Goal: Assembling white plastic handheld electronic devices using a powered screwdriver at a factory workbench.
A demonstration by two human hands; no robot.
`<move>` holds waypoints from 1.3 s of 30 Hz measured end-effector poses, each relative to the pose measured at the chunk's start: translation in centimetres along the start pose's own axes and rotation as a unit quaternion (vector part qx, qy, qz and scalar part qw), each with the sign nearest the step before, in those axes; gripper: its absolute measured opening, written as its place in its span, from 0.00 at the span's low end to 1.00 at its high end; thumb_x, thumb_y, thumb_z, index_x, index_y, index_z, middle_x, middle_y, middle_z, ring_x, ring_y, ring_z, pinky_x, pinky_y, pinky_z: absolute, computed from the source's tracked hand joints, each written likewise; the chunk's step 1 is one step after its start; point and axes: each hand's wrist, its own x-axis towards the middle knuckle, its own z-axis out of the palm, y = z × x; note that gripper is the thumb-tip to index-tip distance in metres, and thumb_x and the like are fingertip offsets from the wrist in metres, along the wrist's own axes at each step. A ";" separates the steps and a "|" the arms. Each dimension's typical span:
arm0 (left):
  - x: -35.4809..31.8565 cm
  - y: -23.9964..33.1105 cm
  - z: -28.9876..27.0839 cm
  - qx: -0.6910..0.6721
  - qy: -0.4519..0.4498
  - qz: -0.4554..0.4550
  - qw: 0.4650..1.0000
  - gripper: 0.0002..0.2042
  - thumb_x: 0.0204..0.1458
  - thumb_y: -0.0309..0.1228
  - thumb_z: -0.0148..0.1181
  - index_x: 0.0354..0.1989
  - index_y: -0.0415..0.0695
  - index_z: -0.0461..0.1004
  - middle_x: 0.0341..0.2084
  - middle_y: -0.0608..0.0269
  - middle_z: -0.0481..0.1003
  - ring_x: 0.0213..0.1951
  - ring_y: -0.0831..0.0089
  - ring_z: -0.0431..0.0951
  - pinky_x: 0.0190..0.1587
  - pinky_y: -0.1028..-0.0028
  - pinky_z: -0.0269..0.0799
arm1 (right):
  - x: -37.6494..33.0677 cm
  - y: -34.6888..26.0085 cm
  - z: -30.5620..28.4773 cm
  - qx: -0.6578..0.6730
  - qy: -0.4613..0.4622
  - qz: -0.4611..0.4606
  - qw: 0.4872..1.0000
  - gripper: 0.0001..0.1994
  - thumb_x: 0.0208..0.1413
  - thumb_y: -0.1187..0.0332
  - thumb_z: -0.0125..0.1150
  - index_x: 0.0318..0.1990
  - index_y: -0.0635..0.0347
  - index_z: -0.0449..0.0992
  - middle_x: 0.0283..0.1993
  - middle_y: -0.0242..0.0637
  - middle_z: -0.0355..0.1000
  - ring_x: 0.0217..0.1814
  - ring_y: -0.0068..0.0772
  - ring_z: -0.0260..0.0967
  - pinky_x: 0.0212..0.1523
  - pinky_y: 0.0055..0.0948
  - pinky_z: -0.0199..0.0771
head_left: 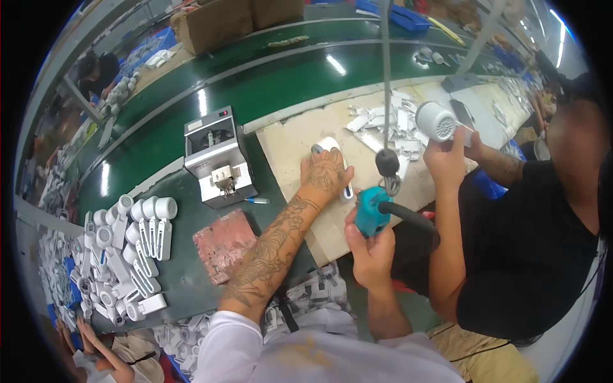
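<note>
Head view: on the cardboard-covered tabletop, the left hand covers a white handheld appliance, thumb out, its fingers' grip hidden; the right hand wraps its fingers around a teal power driver. Work looks partway — assembled-looking units heap at left, loose white casings rightward seem pending.

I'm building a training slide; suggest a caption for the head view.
Left hand over a white plastic part on a tan work surface, right hand gripping a teal corded power tool.

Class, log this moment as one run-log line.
left hand: on white part, grip unclear | right hand: gripping teal tool | beige board: beneath white part | reddish slab: left of board
</note>
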 end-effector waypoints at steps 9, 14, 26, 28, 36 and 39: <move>-8.7 -1.5 -11.5 -0.090 0.048 0.057 0.993 0.15 0.49 0.35 0.63 0.44 0.41 0.73 0.40 0.56 0.72 0.44 0.59 0.75 0.48 0.61 0.71 | 0.1 -0.2 -0.3 0.025 0.000 -0.012 1.000 0.28 0.61 0.49 0.60 0.54 0.68 0.71 0.42 0.38 0.73 0.39 0.23 0.67 0.42 0.25 0.66; -15.3 -5.4 -15.0 -0.042 0.008 0.048 0.998 0.12 0.52 0.33 0.62 0.42 0.44 0.73 0.36 0.57 0.72 0.42 0.56 0.74 0.48 0.59 0.70 | 1.2 1.0 2.6 0.126 -0.018 -0.004 0.992 0.30 0.60 0.44 0.59 0.50 0.68 0.68 0.32 0.37 0.69 0.33 0.30 0.67 0.37 0.31 0.67; -20.2 -11.5 -15.1 -0.145 0.084 -0.020 0.986 0.10 0.55 0.36 0.60 0.39 0.42 0.77 0.34 0.58 0.73 0.40 0.57 0.72 0.45 0.62 0.69 | 6.6 -2.0 17.9 0.171 -0.152 0.003 0.974 0.43 0.52 0.27 0.50 0.52 0.66 0.67 0.25 0.32 0.62 0.27 0.29 0.62 0.31 0.28 0.66; -19.7 -12.3 -14.8 -0.133 0.052 -0.037 0.989 0.13 0.55 0.41 0.60 0.37 0.42 0.79 0.34 0.60 0.73 0.38 0.60 0.71 0.45 0.62 0.68 | 7.3 -0.9 19.7 0.185 -0.153 -0.024 0.970 0.41 0.52 0.30 0.55 0.49 0.67 0.68 0.25 0.32 0.63 0.26 0.29 0.63 0.28 0.27 0.65; -21.0 -12.1 -15.1 -0.106 0.102 -0.008 0.989 0.20 0.53 0.46 0.63 0.46 0.43 0.77 0.37 0.61 0.73 0.41 0.60 0.73 0.49 0.61 0.69 | 8.7 1.2 24.2 0.190 -0.184 -0.072 0.962 0.31 0.59 0.41 0.59 0.41 0.68 0.69 0.26 0.34 0.66 0.26 0.28 0.65 0.29 0.26 0.67; -20.8 -12.2 -14.9 -0.129 0.088 -0.038 0.987 0.20 0.53 0.47 0.63 0.48 0.45 0.77 0.37 0.61 0.73 0.42 0.61 0.73 0.50 0.62 0.68 | 8.9 2.5 24.1 0.199 -0.195 -0.067 0.958 0.27 0.61 0.44 0.59 0.38 0.65 0.68 0.25 0.34 0.65 0.25 0.28 0.64 0.29 0.26 0.67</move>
